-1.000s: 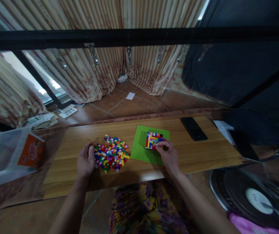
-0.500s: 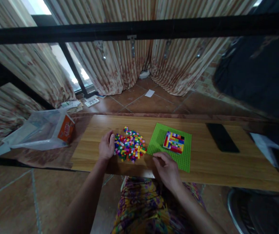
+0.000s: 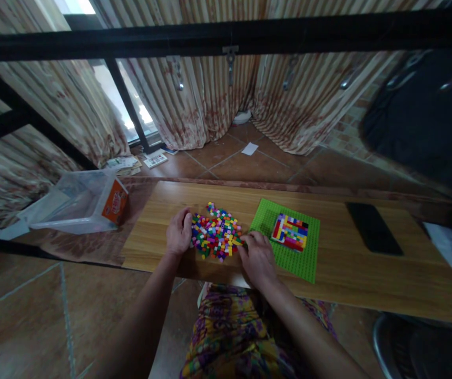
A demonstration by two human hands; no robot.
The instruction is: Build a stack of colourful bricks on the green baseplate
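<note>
A loose pile of small coloured building bricks [image 3: 216, 234] lies on the wooden board. My left hand [image 3: 179, 231] rests on its side against the pile's left edge, fingers together and curved; I cannot make out anything in it. At the pile's right edge is my right hand [image 3: 258, 258], its thumb and fingertips drawn together by the yellow bricks. Whether a brick sits between those fingertips is too small to see. Beyond that hand lies a green baseplate [image 3: 308, 266], partly covered by it. A block of multicoloured bricks [image 3: 290, 231] is built up on the plate.
A dark phone-like slab [image 3: 374, 228] lies on the right of the wooden board [image 3: 344, 279]. Left of the board stands a clear plastic bin [image 3: 76, 202] with an orange label. Black metal bars [image 3: 194, 38] cross in front of the curtains. White paper [image 3: 443, 245] lies far right.
My right hand has moved left and forward from the baseplate's near corner to the pile's right edge. My left hand stays beside the pile. The whole view has shifted slightly.
</note>
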